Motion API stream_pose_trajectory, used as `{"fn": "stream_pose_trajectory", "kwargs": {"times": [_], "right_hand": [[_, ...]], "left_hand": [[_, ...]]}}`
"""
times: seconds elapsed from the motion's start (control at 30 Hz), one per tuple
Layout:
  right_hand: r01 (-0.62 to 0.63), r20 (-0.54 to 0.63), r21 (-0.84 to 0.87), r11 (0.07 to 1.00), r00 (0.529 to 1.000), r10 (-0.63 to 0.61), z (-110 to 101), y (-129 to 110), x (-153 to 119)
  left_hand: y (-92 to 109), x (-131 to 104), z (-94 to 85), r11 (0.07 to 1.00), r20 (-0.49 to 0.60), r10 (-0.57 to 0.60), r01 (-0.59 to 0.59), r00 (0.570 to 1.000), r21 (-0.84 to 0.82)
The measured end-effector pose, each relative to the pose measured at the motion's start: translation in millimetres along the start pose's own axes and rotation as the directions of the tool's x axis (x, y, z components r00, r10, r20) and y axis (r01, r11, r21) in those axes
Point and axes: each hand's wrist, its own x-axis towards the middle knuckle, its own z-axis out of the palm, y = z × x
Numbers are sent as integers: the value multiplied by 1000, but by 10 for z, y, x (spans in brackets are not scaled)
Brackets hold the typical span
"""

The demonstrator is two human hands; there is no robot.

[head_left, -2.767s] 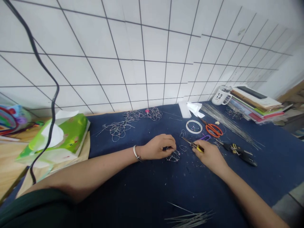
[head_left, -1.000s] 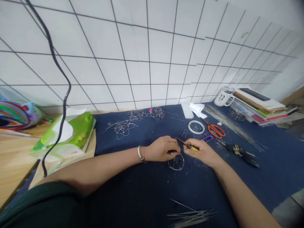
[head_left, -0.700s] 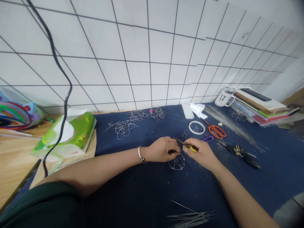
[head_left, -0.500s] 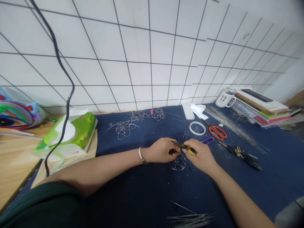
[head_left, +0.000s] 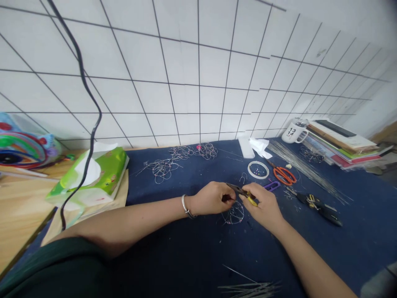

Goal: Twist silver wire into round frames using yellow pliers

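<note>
My left hand (head_left: 214,198) is closed in a pinch on a round wire frame (head_left: 233,214) strung with small beads, which hangs just below its fingers. In my right hand (head_left: 263,205) is a pair of pliers (head_left: 237,188) with yellow handles, the palm wrapped round the grips. The dark jaws point left and reach the left hand's fingertips. What the jaws touch there is too small to make out. Behind the right hand lie a purple clip-like piece (head_left: 272,186) and a white round dish (head_left: 258,170) with small beads in it.
Bent wire shapes (head_left: 163,169) lie at the back of the dark blue cloth (head_left: 186,256). To the right are orange-handled scissors (head_left: 284,176), black pliers (head_left: 319,207), long wires (head_left: 307,169), a mug (head_left: 294,130) and stacked books (head_left: 344,142). A tissue pack (head_left: 93,174) sits left; cut wires (head_left: 251,289) lie in front.
The view has shifted slightly. Both hands keep almost the same pose, with the pliers still at the left fingertips.
</note>
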Motion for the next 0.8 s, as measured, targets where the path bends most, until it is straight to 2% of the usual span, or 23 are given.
{"fn": "stream_pose_trajectory", "kwargs": {"times": [0.23, 0.43, 0.8], "right_hand": [[48, 0, -14, 999, 999, -48, 9, -25, -2], [50, 6, -36, 998, 999, -50, 14, -40, 5], [118, 81, -33, 992, 990, -115, 23, -44, 9]], "left_hand": [[0, 3, 7, 996, -32, -77, 76, 996, -47], [20, 7, 6, 995, -71, -89, 86, 993, -49], [-22, 2, 8, 998, -16, -68, 68, 998, -7]]}}
